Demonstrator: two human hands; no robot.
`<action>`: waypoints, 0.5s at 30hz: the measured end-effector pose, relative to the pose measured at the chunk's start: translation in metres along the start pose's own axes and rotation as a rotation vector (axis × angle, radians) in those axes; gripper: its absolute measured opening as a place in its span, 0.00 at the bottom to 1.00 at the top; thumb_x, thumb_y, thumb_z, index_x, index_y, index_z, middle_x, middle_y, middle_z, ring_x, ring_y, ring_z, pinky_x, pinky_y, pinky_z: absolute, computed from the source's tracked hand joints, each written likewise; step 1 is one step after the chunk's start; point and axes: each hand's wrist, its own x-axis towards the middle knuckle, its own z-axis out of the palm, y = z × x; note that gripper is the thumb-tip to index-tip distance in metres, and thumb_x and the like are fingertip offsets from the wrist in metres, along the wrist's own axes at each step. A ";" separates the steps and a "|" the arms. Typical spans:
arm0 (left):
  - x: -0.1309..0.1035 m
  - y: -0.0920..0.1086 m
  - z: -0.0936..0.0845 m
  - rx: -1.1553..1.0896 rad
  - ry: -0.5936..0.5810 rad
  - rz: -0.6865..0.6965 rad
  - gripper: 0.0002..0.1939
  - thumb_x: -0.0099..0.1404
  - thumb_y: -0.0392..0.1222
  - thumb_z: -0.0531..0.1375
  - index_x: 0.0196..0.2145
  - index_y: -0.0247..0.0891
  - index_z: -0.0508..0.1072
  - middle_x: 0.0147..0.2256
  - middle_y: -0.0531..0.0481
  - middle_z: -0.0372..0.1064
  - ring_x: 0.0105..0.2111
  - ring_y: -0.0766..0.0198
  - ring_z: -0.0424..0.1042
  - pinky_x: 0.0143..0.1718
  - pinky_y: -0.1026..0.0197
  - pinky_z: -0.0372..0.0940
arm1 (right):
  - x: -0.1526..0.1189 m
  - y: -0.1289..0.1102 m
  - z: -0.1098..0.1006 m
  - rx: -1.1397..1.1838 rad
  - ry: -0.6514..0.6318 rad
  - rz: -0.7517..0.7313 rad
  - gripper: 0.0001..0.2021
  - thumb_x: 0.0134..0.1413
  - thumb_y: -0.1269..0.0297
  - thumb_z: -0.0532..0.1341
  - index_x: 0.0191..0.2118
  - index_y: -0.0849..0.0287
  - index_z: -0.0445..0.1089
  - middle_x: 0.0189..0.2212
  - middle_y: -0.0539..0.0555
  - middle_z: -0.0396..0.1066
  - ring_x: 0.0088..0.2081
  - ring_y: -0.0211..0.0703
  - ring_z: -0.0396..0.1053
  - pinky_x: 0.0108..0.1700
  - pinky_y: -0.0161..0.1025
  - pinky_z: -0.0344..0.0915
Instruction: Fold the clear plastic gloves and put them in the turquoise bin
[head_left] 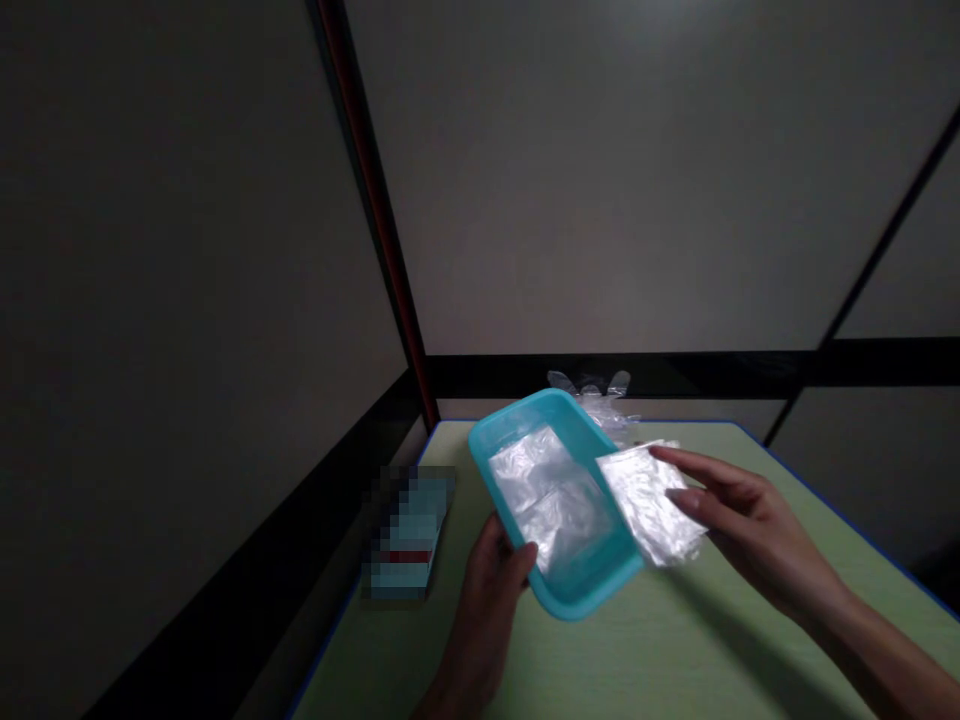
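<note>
My left hand grips the near left rim of a turquoise plastic tray, thumb over the edge, and keeps it tilted above the table. Inside the tray lie folded clear plastic pieces, partly overlapping. At the tray's right side, my right hand pinches a folded square of clear, shiny plastic film between thumb and fingers. This square overlaps the tray's right rim in view; whether it touches the rim I cannot tell.
Behind the tray, a clear plastic disposable glove shows its spread fingers. A pixelated flat item is at the left edge of the pale green table. Wall panels stand behind and to the left.
</note>
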 end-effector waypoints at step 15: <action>-0.010 -0.007 0.004 0.032 -0.051 -0.017 0.15 0.49 0.40 0.60 0.36 0.35 0.68 0.33 0.48 0.68 0.33 0.60 0.67 0.33 0.63 0.62 | 0.012 -0.007 0.024 -0.129 -0.189 -0.064 0.16 0.39 0.63 0.64 0.39 0.55 0.72 0.28 0.51 0.71 0.28 0.39 0.66 0.29 0.35 0.63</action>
